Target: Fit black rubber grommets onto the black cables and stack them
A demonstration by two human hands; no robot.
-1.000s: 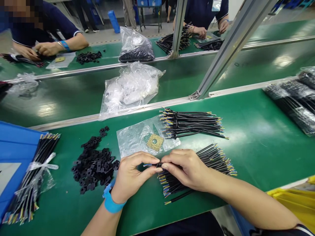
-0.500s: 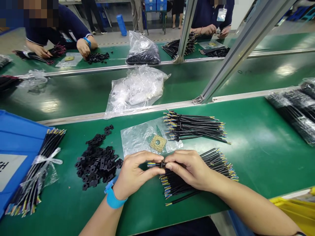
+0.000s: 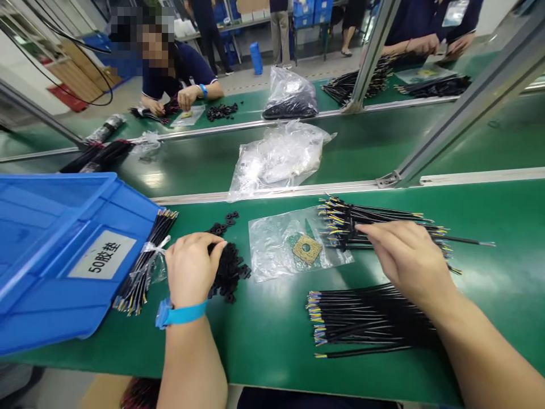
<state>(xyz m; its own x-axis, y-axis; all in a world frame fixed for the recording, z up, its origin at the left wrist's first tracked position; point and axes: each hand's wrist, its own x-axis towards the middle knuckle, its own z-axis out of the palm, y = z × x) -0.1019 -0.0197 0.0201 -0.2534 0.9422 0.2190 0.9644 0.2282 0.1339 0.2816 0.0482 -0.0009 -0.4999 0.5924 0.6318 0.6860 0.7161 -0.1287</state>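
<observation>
white label (image 3: 102, 254) "50胶垫" (black print), blue bin (image 3: 51, 227)

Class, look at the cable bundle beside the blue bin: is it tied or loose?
Tied: a white band wraps the bundle near its middle.

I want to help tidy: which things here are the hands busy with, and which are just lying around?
In hand: left hand on the pile of black pieces; right hand on the far cable bundle.
Lying about: near cable bundle; tied cable bundle; blue bin; tan pad on a clear bag; crumpled plastic bag.
</observation>
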